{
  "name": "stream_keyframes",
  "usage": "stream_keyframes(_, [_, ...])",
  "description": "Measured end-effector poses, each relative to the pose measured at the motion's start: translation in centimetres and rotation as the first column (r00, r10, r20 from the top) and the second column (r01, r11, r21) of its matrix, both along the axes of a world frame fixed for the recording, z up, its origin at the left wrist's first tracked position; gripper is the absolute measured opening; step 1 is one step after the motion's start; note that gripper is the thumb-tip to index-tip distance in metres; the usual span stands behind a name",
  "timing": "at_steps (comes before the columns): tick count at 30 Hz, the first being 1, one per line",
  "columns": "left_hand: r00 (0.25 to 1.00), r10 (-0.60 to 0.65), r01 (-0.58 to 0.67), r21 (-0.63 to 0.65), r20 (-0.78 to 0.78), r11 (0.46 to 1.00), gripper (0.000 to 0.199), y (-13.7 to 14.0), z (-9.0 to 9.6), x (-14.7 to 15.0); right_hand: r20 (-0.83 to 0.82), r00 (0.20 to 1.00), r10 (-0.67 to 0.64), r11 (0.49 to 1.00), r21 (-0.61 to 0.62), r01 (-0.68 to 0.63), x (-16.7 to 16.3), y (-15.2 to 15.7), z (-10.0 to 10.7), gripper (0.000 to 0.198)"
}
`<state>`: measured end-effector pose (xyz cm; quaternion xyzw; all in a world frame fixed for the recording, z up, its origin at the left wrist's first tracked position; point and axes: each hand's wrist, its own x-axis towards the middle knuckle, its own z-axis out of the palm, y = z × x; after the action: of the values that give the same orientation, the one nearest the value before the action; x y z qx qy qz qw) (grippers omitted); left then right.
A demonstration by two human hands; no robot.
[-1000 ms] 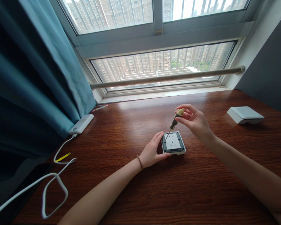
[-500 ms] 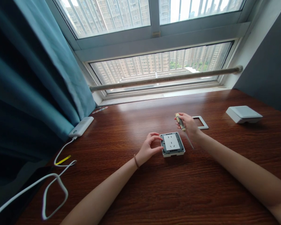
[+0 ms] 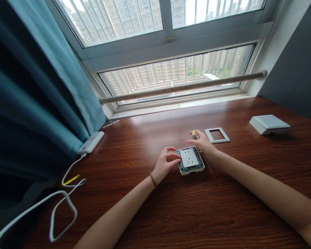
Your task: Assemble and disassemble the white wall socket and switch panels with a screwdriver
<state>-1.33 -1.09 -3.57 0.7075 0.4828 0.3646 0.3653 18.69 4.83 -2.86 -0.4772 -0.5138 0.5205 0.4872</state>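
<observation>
A white wall socket [image 3: 189,158] lies face up on the wooden desk, its grey mounting frame uncovered around the slotted front. My left hand [image 3: 165,162] rests at its left edge, thumb and fingertips pinched together over the grey frame. Anything between those fingertips is too small to make out. To the right of the socket, my right hand [image 3: 202,142] grips a screwdriver [image 3: 195,135] by its yellow and dark handle. The thin shaft points down toward the desk, beside the socket's right edge. Just beyond that hand, a white cover frame [image 3: 217,135] lies flat.
Far right on the desk [image 3: 145,207] sits another white box-like switch or socket [image 3: 270,124]. At left, a white power bank [image 3: 90,142] has a white cable [image 3: 67,193] with a yellow tie [image 3: 72,179]. A blue curtain [image 3: 67,86] hangs left; a window lies behind.
My left thumb and fingers have closed together at the socket's left side. My right hand, with the screwdriver, has moved slightly left and lower, nearer the socket, uncovering more of the cover frame.
</observation>
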Motion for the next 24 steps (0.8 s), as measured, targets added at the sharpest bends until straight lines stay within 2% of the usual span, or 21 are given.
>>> stream_keyframes(5, [0.997,0.06,-0.057,0.054,-0.048,0.997,0.007,-0.2,0.7,0.5,-0.006,1.0,-0.004,1.0,0.006,0.004,-0.1,0.0,-0.1,0.036])
stream_keyframes(9, [0.999,0.036,-0.037,0.06,0.01,0.998,0.01,-0.5,0.6,0.4,-0.062,0.998,-0.022,1.0,-0.006,0.021,-0.2,0.0,0.2,0.035])
stream_keyframes(11, [0.999,0.002,-0.005,0.058,0.045,0.998,0.023,-0.7,0.2,0.3,-0.114,0.992,-0.05,0.999,-0.014,0.049,-0.1,0.1,0.7,0.034])
stream_keyframes(14, [0.998,-0.037,0.035,0.056,0.043,0.998,0.063,-0.8,-0.3,0.2,-0.2,0.972,-0.12,0.993,-0.011,0.12,0.3,0.4,2.0,0.025])
stream_keyframes(16, [0.998,-0.06,0.06,0.047,0.01,0.997,0.077,-0.9,-0.6,0.1,-0.239,0.955,-0.174,0.984,-0.005,0.178,0.6,0.5,2.9,0.018])
stream_keyframes(21, [0.992,-0.117,0.12,0.048,-0.054,0.992,0.086,-0.9,-1.0,0.0,-0.248,0.921,-0.3,0.947,0.037,0.319,1.3,0.2,4.6,0.019])
stream_keyframes(24, [0.99,-0.123,0.127,0.05,-0.07,0.991,0.085,-0.9,-1.1,-0.1,-0.218,0.942,-0.257,0.957,0.08,0.28,1.3,-0.4,5.7,0.026])
